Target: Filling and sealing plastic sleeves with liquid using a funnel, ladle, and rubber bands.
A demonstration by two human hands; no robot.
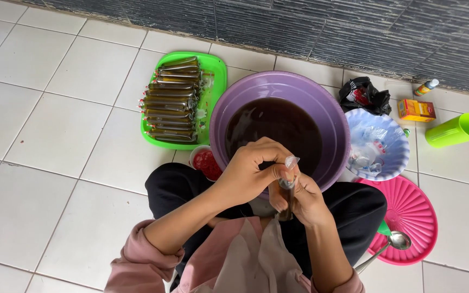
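Note:
Both my hands meet over the near rim of a purple basin (332,116) filled with dark brown liquid (273,127). My right hand (305,201) grips a long narrow plastic pouch (287,187) of the same dark liquid, held upright. My left hand (248,171) pinches the pouch's clear twisted top. A green tray (215,68) at the basin's left holds several filled, tied pouches (172,100) lying in a stack.
A small white cup of red bands (206,161) sits by my knee. Right of the basin are a blue bowl of clear bags (378,144), a pink lid (413,217) with a metal ladle (392,244), a black bag (363,95), an orange box (416,110), a green cup (456,130).

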